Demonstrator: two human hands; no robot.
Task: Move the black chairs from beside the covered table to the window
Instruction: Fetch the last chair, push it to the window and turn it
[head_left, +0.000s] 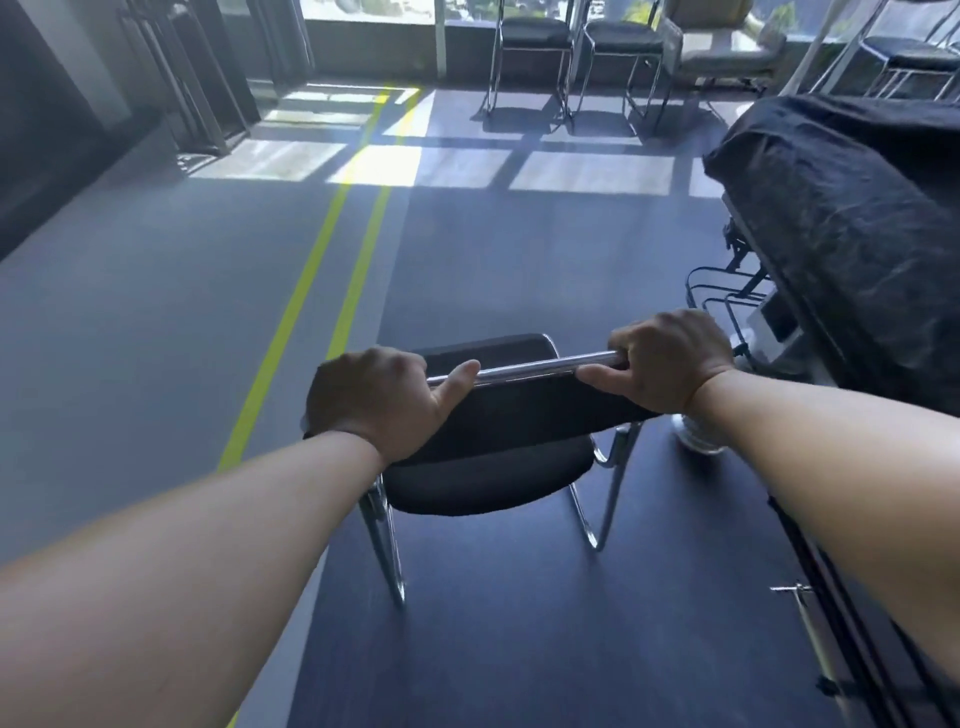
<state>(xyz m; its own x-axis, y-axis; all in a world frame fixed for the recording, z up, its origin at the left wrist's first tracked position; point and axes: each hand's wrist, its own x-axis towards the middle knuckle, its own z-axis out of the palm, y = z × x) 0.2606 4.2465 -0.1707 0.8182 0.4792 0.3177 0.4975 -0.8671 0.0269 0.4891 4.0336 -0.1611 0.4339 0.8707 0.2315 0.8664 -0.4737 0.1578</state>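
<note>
Head view: chair between gripping hands

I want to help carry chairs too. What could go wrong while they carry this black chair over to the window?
The chair, held by the left hand and right hand on its chrome top bar, might bump the covered table close on the right. Its metal legs could also knock the two chairs already at the window.

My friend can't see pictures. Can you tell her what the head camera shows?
Two bare hands, left hand and right hand, grip the chrome top bar of a black chair on a dark floor. To the right stands a table under a black cover; ahead, two more black chairs wait by the sunny window.
</note>
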